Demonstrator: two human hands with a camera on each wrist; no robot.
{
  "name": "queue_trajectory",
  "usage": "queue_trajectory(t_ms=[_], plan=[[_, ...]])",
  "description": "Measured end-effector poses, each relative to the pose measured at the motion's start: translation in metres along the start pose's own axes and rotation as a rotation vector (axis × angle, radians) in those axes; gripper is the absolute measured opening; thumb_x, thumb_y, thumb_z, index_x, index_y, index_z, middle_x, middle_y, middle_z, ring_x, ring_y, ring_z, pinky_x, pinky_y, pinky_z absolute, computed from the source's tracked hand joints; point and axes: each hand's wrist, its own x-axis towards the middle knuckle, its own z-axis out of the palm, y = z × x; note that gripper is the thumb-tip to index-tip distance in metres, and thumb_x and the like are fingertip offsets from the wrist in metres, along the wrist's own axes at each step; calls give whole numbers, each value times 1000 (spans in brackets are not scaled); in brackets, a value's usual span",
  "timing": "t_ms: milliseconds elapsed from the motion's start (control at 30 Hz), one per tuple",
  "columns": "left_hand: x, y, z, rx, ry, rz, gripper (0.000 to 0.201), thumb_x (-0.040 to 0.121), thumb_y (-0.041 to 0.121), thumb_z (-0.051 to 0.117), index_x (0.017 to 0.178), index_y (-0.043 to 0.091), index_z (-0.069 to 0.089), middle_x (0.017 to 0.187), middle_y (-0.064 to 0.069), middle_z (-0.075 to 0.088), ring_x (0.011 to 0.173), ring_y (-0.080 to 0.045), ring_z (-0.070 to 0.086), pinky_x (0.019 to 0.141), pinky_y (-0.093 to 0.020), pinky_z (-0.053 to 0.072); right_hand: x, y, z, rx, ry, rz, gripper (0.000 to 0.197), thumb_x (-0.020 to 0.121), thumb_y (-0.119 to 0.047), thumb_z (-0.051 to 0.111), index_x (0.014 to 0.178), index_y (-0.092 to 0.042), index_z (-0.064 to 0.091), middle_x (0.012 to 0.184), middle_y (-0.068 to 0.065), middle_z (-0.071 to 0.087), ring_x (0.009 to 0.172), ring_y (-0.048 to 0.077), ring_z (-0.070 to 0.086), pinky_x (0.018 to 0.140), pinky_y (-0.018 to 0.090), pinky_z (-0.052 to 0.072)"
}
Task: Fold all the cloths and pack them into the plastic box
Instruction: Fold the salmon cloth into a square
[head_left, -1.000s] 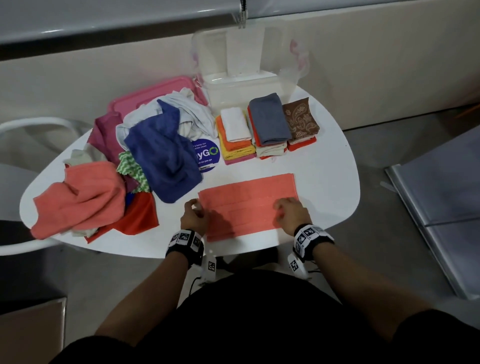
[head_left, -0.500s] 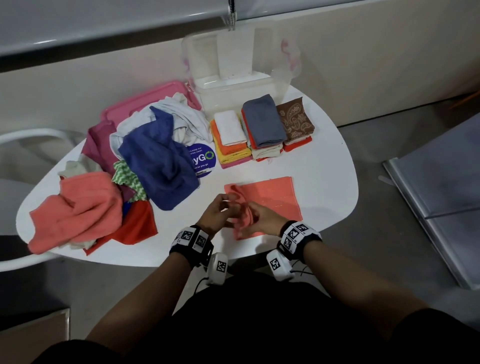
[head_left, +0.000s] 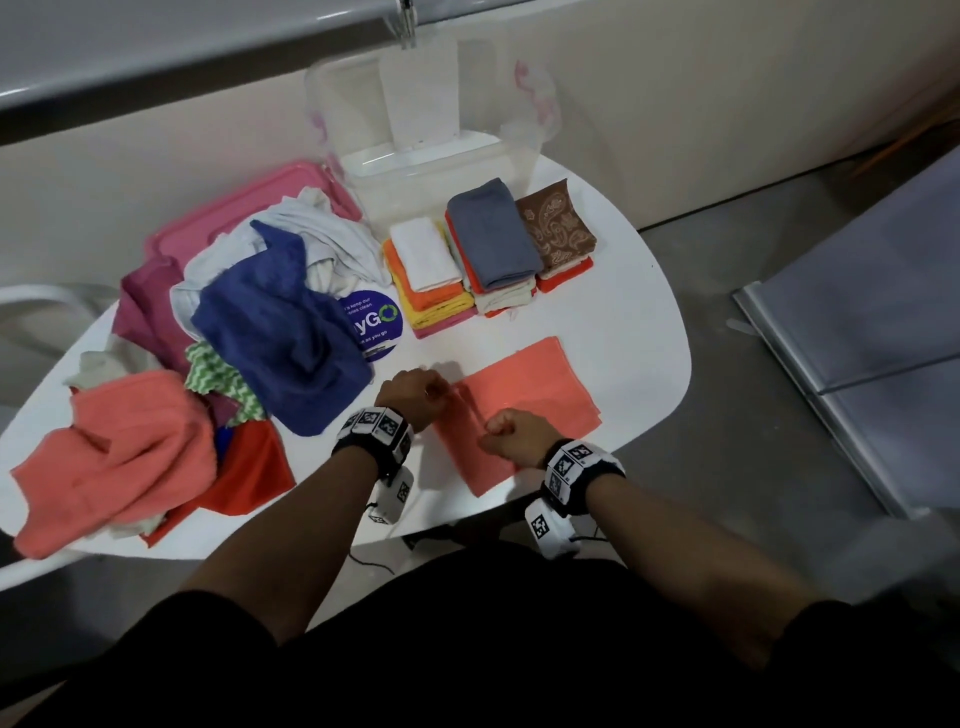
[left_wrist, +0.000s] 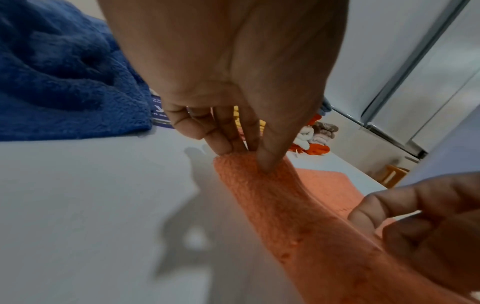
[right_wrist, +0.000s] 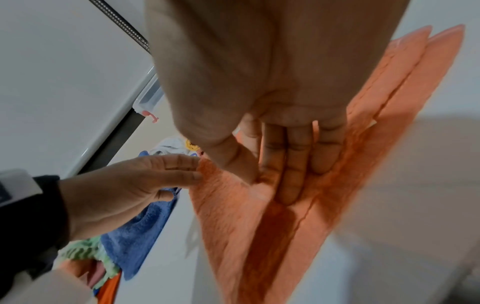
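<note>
A white rounded table (head_left: 639, 332) carries a clear plastic box (head_left: 415, 171) at its far edge, a pink lid (head_left: 249, 202) beside it, and three stacks of folded cloths (head_left: 488, 260) just in front. A heap of unfolded cloths (head_left: 208, 338) covers the left side. A round purple sticker (head_left: 376, 325) and a coral cloth (head_left: 524, 400) lie near the front.
</note>
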Motion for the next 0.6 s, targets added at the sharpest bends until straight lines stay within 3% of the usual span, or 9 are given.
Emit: queue_trajectory(t_ms=[100, 200, 233, 300, 400, 500, 600], plan=[[-7, -1, 12, 42, -41, 26, 30, 90, 44, 59, 106, 20, 66, 109, -8, 67, 102, -29, 62, 90, -39, 50, -1, 6, -2, -344, -44, -66, 53, 67, -71, 69, 98, -29, 57, 90, -10, 63, 82, 12, 59, 81, 32, 49], [-17, -5, 21, 76, -76, 40, 38, 90, 47, 57, 105, 13, 66, 108, -15, 63, 104, -33, 59, 91, -40, 47, -4, 8, 4, -735, 29, -131, 63, 60, -82, 59, 91, -26, 58, 87, -6, 59, 85, 18, 53, 91, 39, 36], [-21, -4, 21, 67, -50, 58, 39, 89, 48, 57, 103, 13, 66, 106, -15, 62, 103, -33, 57, 91, -40, 46, -6, 9, 8, -784, 51, -159, 58, 63, -77, 59, 89, -25, 59, 88, -4, 60, 88, 19, 53, 95, 42, 33], [-30, 0, 20, -88, 46, 129, 48, 83, 55, 50, 95, 12, 64, 96, -13, 61, 93, -32, 57, 83, -40, 47, -8, 13, 9, -693, 96, -199, 37, 75, -54, 66, 89, -21, 64, 89, -1, 66, 91, 21, 59, 98, 41, 39], [-37, 6, 16, -333, 70, 159, 57, 78, 68, 39, 90, 15, 55, 81, -4, 63, 76, -26, 59, 70, -33, 45, -14, 17, -4, -316, 113, -140, 17, 87, -25, 65, 100, -14, 68, 92, 3, 69, 87, 23, 64, 84, 35, 52], [-31, 13, 11, -440, -42, 24, 58, 79, 72, 50, 105, 21, 59, 95, 2, 66, 87, -17, 62, 80, -28, 44, -14, 25, -15, -218, 178, -77, 19, 94, -16, 57, 108, -12, 69, 98, 7, 68, 83, 19, 61, 80, 30, 52], [-22, 9, 22, -363, -88, -28, 45, 81, 56, 63, 111, 23, 62, 97, 4, 65, 92, -20, 63, 82, -29, 45, -12, 28, -18, -230, 211, -56, 20, 95, -15, 54, 107, -8, 68, 99, 10, 69, 83, 24, 63, 80, 33, 53]])
